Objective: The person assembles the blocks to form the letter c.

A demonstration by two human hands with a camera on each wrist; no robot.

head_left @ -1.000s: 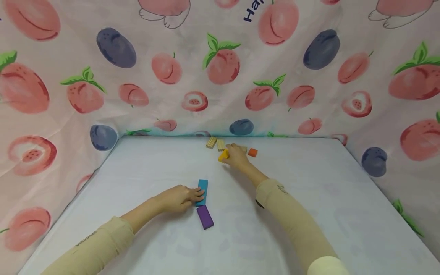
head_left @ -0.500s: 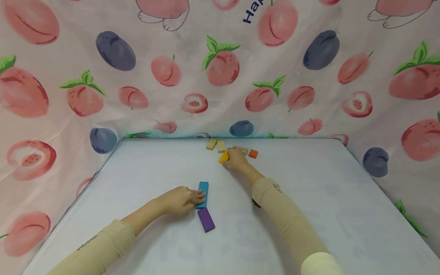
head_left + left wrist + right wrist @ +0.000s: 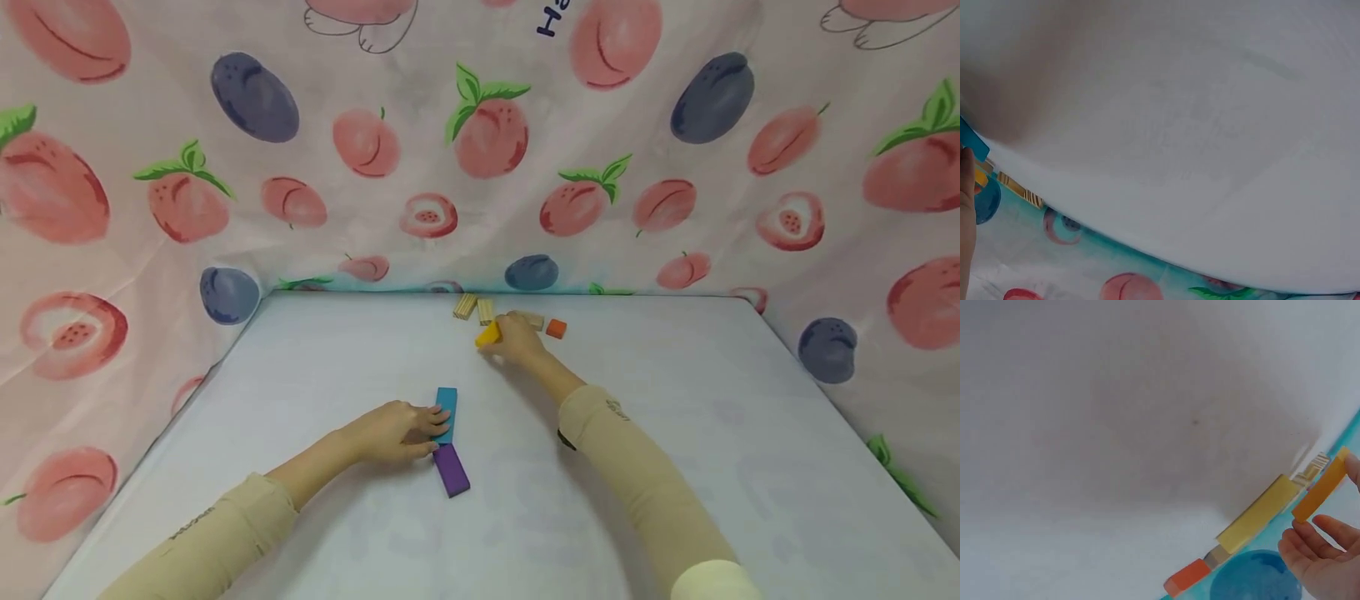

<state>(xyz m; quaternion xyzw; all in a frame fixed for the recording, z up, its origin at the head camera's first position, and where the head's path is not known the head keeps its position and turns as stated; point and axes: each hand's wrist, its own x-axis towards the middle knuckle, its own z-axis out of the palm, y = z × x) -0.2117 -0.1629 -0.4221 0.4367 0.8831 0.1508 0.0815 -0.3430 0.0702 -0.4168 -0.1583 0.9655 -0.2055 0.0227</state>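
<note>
My left hand point(image 3: 393, 429) lies over a flat blue block point(image 3: 446, 408), its fingers stretched across the top. Its thumb reaches the upper end of a purple block point(image 3: 452, 471), which sits at an angle against the blue block's near end. In the left wrist view only a corner of the blue block point(image 3: 971, 142) and a finger show. Farther back, my right hand point(image 3: 517, 337) pinches a yellow triangular block point(image 3: 489, 335) between thumb and fingers. In the right wrist view the yellow block point(image 3: 1321, 490) is held by its ends, one long face showing.
Two striped wooden blocks, one leftmost point(image 3: 465, 306) and one beside it point(image 3: 485, 312), lie near the table's back edge. A plain wooden block point(image 3: 532, 320), partly behind my right hand, and an orange block point(image 3: 557, 328) lie right of them. A fruit-printed cloth point(image 3: 420, 150) rises behind the white table point(image 3: 337, 333).
My left thumb has stretched out from beside the blue block to the purple block's upper end. The right hand keeps its pinch on the yellow block, nearly still. The head view has shifted slightly.
</note>
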